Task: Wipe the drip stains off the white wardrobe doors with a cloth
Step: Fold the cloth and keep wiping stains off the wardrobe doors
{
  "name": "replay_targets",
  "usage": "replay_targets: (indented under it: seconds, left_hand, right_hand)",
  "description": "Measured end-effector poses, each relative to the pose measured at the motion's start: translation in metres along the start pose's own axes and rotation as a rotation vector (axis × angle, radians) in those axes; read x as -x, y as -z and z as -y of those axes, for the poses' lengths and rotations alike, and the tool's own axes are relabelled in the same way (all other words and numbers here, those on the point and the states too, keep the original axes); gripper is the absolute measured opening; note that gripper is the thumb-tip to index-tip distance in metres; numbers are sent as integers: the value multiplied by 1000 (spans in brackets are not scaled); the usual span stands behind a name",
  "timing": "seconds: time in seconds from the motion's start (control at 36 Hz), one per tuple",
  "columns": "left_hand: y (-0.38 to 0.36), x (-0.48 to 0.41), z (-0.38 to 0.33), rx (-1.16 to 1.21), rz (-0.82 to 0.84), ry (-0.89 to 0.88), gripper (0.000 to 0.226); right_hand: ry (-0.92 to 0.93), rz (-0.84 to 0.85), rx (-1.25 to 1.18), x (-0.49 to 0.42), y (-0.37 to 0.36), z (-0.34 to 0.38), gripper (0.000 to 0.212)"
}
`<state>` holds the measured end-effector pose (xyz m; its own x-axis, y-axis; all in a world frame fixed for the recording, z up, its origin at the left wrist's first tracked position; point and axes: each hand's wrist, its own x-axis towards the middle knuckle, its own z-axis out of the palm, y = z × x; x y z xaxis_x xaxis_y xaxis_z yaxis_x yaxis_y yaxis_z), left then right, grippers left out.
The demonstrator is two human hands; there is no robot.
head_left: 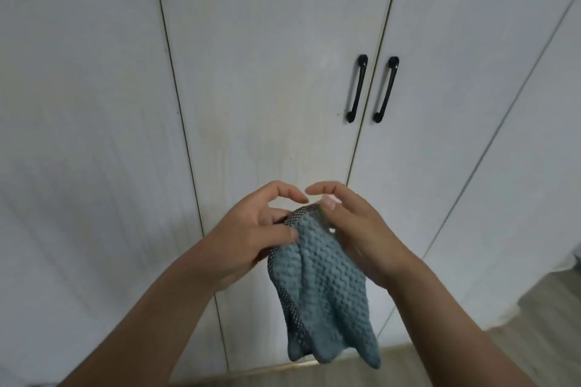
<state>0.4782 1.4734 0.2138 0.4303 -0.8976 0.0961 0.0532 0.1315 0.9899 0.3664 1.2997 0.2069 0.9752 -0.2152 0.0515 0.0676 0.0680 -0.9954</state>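
Note:
A blue-grey waffle-knit cloth with a dark mesh edge hangs between my hands in front of the white wardrobe doors. My left hand pinches its upper left edge with the thumb on top. On the other side, my right hand grips the top right of the cloth, thumb against the mesh edge. Faint brownish drip streaks run down the middle door above my hands.
Two black vertical handles flank the gap between the middle and right doors. Further door panels stand at far left and far right. Wooden flooring shows at lower right and along the bottom edge.

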Motion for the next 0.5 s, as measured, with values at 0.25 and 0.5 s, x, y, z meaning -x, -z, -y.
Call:
replay_targets:
  seconds: [0.25, 0.5]
  left_hand:
    - [-4, -8, 58, 527, -297, 318, 49]
    - [-32, 22, 114, 662, -300, 518, 79]
  right_hand:
    - [-310, 124, -478, 23, 0, -64, 55]
    - [-443, -86, -345, 15, 2, -68, 32]
